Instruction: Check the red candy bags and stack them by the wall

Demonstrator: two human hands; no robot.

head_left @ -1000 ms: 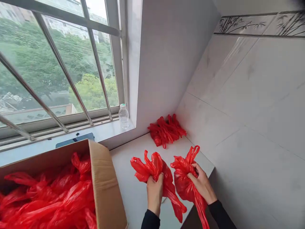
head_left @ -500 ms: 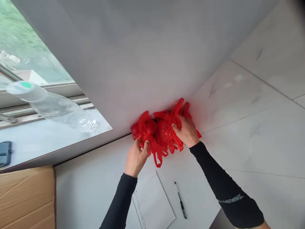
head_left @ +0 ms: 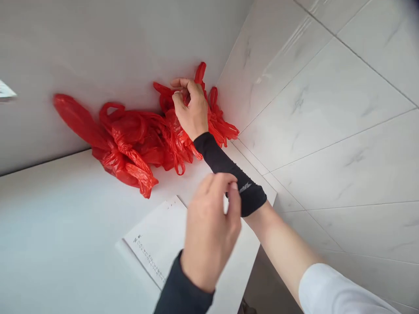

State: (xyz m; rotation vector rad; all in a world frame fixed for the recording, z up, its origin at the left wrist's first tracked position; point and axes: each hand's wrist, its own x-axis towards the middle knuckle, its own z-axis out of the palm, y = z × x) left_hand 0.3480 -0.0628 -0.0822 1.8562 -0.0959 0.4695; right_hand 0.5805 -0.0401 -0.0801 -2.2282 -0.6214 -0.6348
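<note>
Crumpled red plastic bags (head_left: 144, 135) lie in a long heap where the white tabletop meets the grey upright panel. Over the heap's right part, my right hand (head_left: 193, 107) has curved fingers, with thumb and index apart; no bag shows between those two, and the other fingers are partly hidden. Nearer the camera, my left hand (head_left: 209, 226) is raised with thumb and index drawn together in a pinch. Whatever they hold, if anything, cannot be made out. It overlaps the black sleeve (head_left: 225, 163) on my right forearm in view; contact is unclear.
A sheaf of paper with handwriting (head_left: 157, 240) lies on the white tabletop (head_left: 65, 235), partly behind my left hand. The grey panel (head_left: 108, 48) rises behind the bags. A marbled tile wall (head_left: 321, 131) bounds the right side.
The view has shifted toward the right-hand corner. The red bags now spread wider to the left. My left hand has left the bags and come nearer the camera; my right hand stays over them.
</note>
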